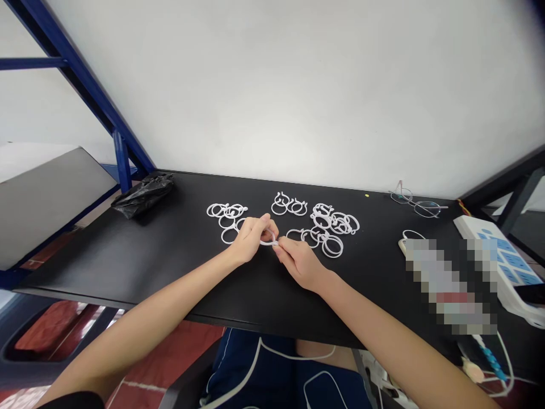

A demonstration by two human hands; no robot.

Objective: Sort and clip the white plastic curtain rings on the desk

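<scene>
Left hand (251, 234) and right hand (300, 262) both grip a smooth white ring (267, 243); pronged, round white hoops (322, 221) lie either side of it.

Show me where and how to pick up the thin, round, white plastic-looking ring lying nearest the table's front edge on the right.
I'd pinch the near rim of that thin white ring between thumb and fingertip, coming from the front right. It seems to lie nearly flat, and that curve is free of other rings, whereas its far-left side crowds against neighbouring white rings.
</scene>
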